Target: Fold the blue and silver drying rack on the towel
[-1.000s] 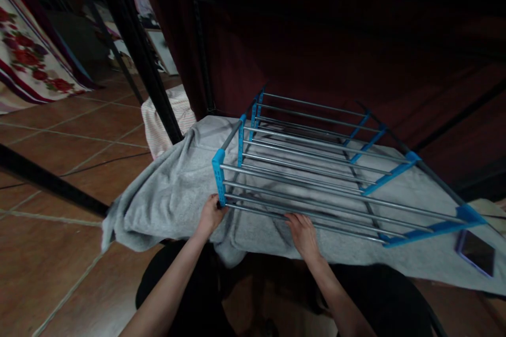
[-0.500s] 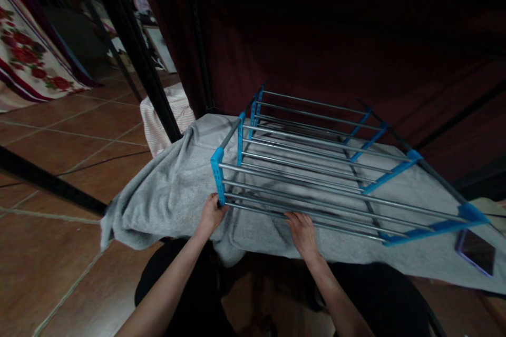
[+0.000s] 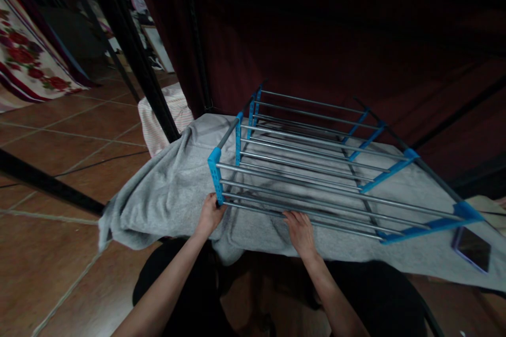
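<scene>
A metal rack (image 3: 300, 172) with several grey bars and blue plastic end pieces rests on a grey blanket (image 3: 169, 195). My left hand (image 3: 211, 216) is closed around the lower end of the near left blue bracket (image 3: 216, 176), where the lowest bar begins. Farther right, my right hand (image 3: 300, 229) has its fingers curled over the lowest front bar, with the thumb side near the blanket. The undersides of both hands' grips are hidden.
A phone (image 3: 472, 248) lies on the blanket at the right. Dark metal posts (image 3: 138, 58) stand at the left, beside a striped cloth (image 3: 164, 116). A dark red curtain (image 3: 296, 58) hangs behind the rack. A thin cable crosses the tiled floor (image 3: 59, 174).
The whole view has shifted slightly, so the rack and phone appear a little farther left. Both hands keep their places on the rack.
</scene>
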Tool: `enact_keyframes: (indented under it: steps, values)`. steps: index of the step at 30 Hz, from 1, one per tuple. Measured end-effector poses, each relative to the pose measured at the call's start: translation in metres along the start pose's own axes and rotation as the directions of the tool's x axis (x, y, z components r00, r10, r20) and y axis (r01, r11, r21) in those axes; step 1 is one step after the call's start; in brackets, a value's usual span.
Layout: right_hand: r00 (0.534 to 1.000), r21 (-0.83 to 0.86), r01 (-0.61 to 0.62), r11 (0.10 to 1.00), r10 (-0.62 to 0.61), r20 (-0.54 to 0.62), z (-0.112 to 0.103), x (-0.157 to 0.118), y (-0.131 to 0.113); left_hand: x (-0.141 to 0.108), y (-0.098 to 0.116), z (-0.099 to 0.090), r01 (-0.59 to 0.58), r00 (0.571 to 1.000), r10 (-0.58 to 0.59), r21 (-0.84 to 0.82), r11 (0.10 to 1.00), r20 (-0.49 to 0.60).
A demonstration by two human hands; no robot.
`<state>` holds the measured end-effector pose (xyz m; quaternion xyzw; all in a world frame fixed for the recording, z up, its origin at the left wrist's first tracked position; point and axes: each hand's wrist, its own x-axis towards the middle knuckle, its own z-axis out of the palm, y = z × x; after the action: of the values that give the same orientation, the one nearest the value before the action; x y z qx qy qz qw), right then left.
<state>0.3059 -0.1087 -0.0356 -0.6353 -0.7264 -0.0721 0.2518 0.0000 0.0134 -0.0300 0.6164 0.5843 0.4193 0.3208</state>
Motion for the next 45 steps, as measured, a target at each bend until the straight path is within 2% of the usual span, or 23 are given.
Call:
enact_keyframes:
  steps: [8,18,22,26,28,30,32,34,36,38,41,43,45]
  values:
    - [1.0,-0.04,0.006,0.999,-0.007,-0.012,0.002,0.0,-0.001,-0.001,0.001,0.0,-0.002,1.0,0.002,-0.012,1.0,0.003]
    - [0.994,0.039,0.021,0.999,-0.016,-0.108,0.003,0.002,-0.01,0.002,0.003,-0.006,-0.025,1.0,0.026,-0.039,0.999,0.01]
    - [0.981,0.087,0.068,0.994,-0.051,-0.187,-0.001,-0.002,-0.015,-0.001,0.005,-0.017,0.051,0.998,-0.042,-0.174,0.983,0.056]
    - [0.941,0.11,0.17,0.979,-0.128,-0.314,-0.018,-0.015,-0.029,0.006,0.012,-0.032,0.19,0.982,-0.184,-0.357,0.915,0.049]
    - [0.925,0.152,0.238,0.959,-0.177,-0.337,-0.038,-0.018,-0.037,0.019,0.02,-0.037,0.194,0.976,-0.217,-0.433,0.88,-0.002]
    - [0.929,0.205,0.266,0.942,-0.194,-0.315,-0.068,-0.011,-0.042,0.041,0.031,-0.039,0.182,0.972,-0.233,-0.512,0.84,-0.036]
    - [0.916,0.218,0.279,0.935,-0.192,-0.352,-0.106,0.008,-0.041,0.068,0.048,-0.039,0.168,0.967,-0.248,-0.601,0.781,-0.052]
    - [0.907,0.237,0.255,0.937,-0.148,-0.394,-0.146,0.039,-0.033,0.096,0.068,-0.039,0.122,0.97,-0.23,-0.673,0.73,-0.073]
    - [0.924,0.219,0.22,0.951,-0.132,-0.358,-0.182,0.077,-0.02,0.12,0.088,-0.04,0.061,0.982,-0.169,-0.702,0.709,-0.086]
    - [0.946,0.164,0.191,0.968,-0.137,-0.294,-0.206,0.119,-0.007,0.138,0.105,-0.04,0.019,0.993,-0.095,-0.716,0.697,-0.065]
    - [0.964,0.015,0.203,0.979,-0.198,-0.176,-0.214,0.177,0.005,0.155,0.123,-0.035,0.044,0.999,-0.017,-0.75,0.66,0.043]
    - [0.968,-0.084,0.235,0.968,-0.241,-0.064,-0.203,0.209,0.005,0.162,0.132,-0.029,0.079,0.991,0.03,-0.769,0.634,0.127]
    - [0.963,-0.165,0.271,0.948,-0.266,0.052,-0.184,0.234,0.0,0.166,0.14,-0.022,0.084,0.983,0.076,-0.783,0.616,0.165]
